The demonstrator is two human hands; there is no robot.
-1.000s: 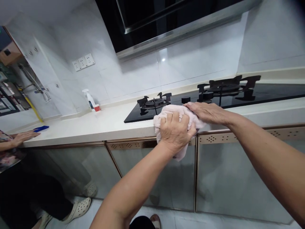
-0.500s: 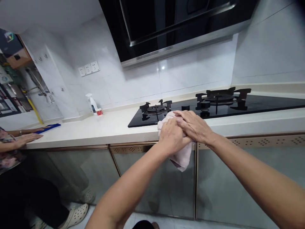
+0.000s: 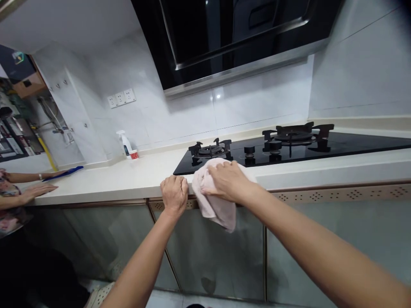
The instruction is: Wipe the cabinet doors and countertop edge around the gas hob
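A pale pink cloth [image 3: 221,211] lies over the front edge of the counter, with a flap hanging down past the edge. My right hand [image 3: 226,179] grips it from above, fingers bent into the fabric close to the front of the black gas hob [image 3: 231,156]. Left of the cloth, my left hand [image 3: 174,192] rests at the counter's front edge. Its fingers are curled closed and I see nothing in them.
A spray bottle [image 3: 124,143] and a red and white cup [image 3: 134,154] stand on the counter [image 3: 154,169]. At far left, another person's hands [image 3: 37,190] rest by a blue cloth [image 3: 68,172]. A range hood [image 3: 237,38] overhangs the hob.
My left hand has come off the cloth and moved left to the counter edge. My right hand and the cloth have shifted left along the edge, uncovering the hob's knobs.
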